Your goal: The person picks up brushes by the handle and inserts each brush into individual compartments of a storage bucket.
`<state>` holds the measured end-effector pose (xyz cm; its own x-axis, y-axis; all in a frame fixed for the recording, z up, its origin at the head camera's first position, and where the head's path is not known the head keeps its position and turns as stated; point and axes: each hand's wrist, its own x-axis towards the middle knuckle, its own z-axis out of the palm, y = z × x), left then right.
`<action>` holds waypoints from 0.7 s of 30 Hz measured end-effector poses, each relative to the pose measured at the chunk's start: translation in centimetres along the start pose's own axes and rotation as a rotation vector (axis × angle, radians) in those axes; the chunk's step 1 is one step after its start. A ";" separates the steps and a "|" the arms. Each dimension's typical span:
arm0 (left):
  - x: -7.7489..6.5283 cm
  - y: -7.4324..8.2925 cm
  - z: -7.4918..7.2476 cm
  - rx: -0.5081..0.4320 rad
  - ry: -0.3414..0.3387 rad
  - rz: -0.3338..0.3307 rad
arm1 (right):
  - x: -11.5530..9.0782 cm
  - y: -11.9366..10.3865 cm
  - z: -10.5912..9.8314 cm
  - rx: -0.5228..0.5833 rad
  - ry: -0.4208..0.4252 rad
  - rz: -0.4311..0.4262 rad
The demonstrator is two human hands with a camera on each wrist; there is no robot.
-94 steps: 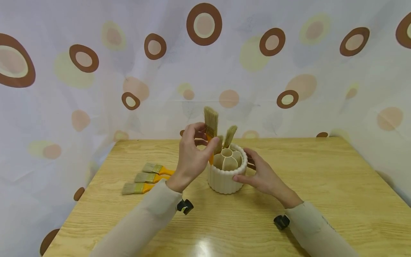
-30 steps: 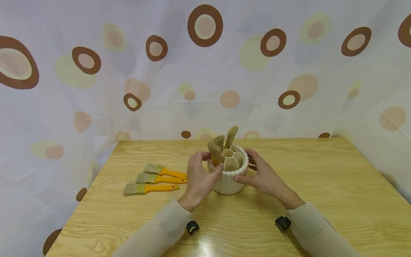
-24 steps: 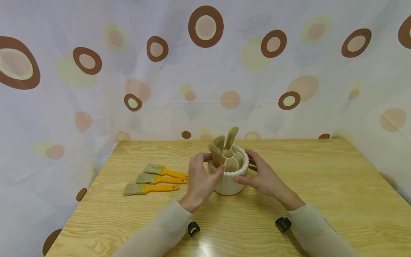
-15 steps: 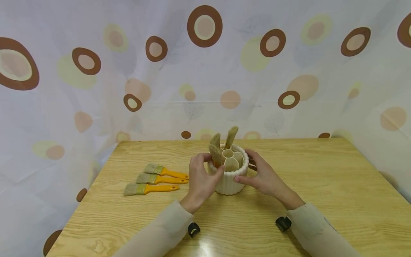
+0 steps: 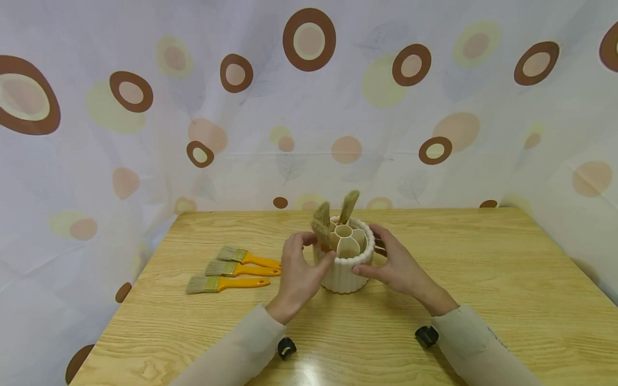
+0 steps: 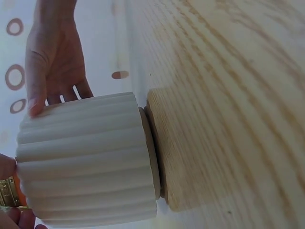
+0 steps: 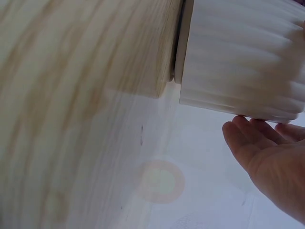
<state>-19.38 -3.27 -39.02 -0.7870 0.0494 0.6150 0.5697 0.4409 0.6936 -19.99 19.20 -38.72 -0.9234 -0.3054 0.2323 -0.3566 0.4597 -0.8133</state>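
A white fluted brush holder (image 5: 340, 276) with petal-shaped compartments stands upright on the wooden table. My left hand (image 5: 300, 273) is at its left rim, thumb and fingers pinching a paintbrush (image 5: 321, 230) low down, whose bristles point up. The left wrist view shows its brass ferrule (image 6: 8, 192) between thumb and fingertips. Behind it, a second brush (image 5: 322, 209) leans in the holder, and a third brush (image 5: 349, 205) stands at the back. With thumb in front and fingers behind, my right hand (image 5: 403, 271) holds the holder's right side; its fingertips touch the wall in the right wrist view.
Three flat paintbrushes with orange handles lie on the table to the left: a front one (image 5: 232, 284), a middle one (image 5: 241, 269) and a rear one (image 5: 248, 257). The table (image 5: 483, 268) backs onto a white patterned curtain (image 5: 357, 112).
My left hand has lowered a paintbrush from above the rim into the holder's left side. Just now hand and bristles have shifted slightly left. My right hand has stayed on the holder.
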 end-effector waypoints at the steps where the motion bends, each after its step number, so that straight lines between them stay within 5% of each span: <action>1: 0.0 0.0 0.0 0.001 0.001 0.001 | 0.0 0.0 0.0 0.003 0.001 0.000; 21: -0.7 -0.6 -1.4 -0.009 -0.026 -0.007 | 0.0 0.1 -0.1 0.010 0.009 -0.005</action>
<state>-18.86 -4.81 -39.34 -0.7968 0.0693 0.6003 0.5660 0.4337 0.7011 -20.05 19.36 -38.74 -0.9228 -0.2999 0.2418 -0.3602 0.4494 -0.8175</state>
